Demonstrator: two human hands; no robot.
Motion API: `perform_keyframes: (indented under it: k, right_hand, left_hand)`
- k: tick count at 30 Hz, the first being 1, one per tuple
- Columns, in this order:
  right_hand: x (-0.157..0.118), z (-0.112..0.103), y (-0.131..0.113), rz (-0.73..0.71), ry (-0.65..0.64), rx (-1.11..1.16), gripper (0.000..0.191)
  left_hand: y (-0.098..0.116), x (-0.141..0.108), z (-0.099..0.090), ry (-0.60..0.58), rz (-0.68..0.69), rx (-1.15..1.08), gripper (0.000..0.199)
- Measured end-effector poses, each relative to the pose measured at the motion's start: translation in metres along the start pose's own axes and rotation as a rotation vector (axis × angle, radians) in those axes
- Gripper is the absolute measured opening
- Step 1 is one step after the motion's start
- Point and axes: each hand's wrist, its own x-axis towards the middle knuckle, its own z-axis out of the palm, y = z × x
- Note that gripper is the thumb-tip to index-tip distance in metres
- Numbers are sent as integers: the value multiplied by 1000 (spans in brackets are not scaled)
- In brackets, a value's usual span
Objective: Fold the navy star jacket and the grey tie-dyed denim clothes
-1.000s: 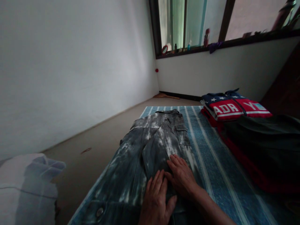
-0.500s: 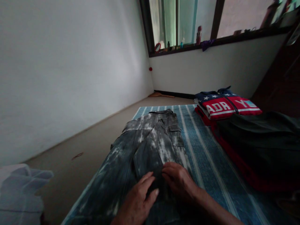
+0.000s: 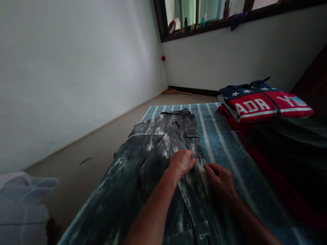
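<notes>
Two hands are at the one grey mottled jacket (image 3: 155, 136), which lies spread across the middle and lower part of the frame. The left hand (image 3: 182, 162) rests on it right of centre, beside a flapped pocket (image 3: 193, 135), its fingers curled down against the fabric; whether they grip any of it I cannot tell. The right hand (image 3: 222, 178) is just to the right, apart from the left, with thumb and index fingers together on the jacket's right edge. Under the jacket is one blue cover (image 3: 224, 146) with pale stripes. Right of the jacket, apart from it, one folded garment (image 3: 258, 103) in navy and red, with white stars and letters, lies over red cloth (image 3: 276, 183); one dark garment (image 3: 296, 146) is nearer the camera, also on the red. At the top, one window sill (image 3: 212, 26) bears one round red-rimmed mirror (image 3: 171, 27), one small dark bottle (image 3: 186, 23), one small blue bottle (image 3: 203, 22), one taller bottle (image 3: 227, 10) and one purple cloth (image 3: 237, 20) hanging over its edge. Lower left are one thin loop (image 3: 85, 160) on the floor (image 3: 102, 146) and one whitish translucent bundle (image 3: 22, 204).
</notes>
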Motion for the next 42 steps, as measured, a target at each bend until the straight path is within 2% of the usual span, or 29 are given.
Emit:
perform_keyframes:
  k: [4,8,11,14,19,22,27,34,38,42]
  right_hand:
    - [3,-1,-3,46,-52,-8,35]
    - [6,-4,-4,95,-88,-24,35]
    - [7,-7,-3,137,-84,-28,34]
    - [6,-9,-3,180,-77,-19,34]
    - [2,-9,-1,169,-80,-54,33]
    - [0,-7,1,144,-65,-97,32]
    - [-4,-6,-1,-12,48,-291,25]
    - [-7,-2,-2,-481,174,-558,16]
    - [-9,2,-1,-634,112,-545,11]
    - [-10,7,-1,-649,-1,-538,17]
  left_hand:
    - [-4,-1,9,43,-73,163,29]
    - [-10,-1,14,72,-81,170,19]
    - [-16,2,15,99,-58,105,22]
    - [-25,3,11,69,-41,-116,23]
    - [-41,2,-1,-81,-17,-640,11]
    - [-48,0,-7,-130,-49,-807,8]
    - [-57,0,-9,-143,-67,-941,11]
    - [-62,0,-12,-163,-74,-1064,10]
    - [-66,-1,-13,-155,-82,-1130,11]
    - [-66,-3,-15,-150,-116,-1153,12]
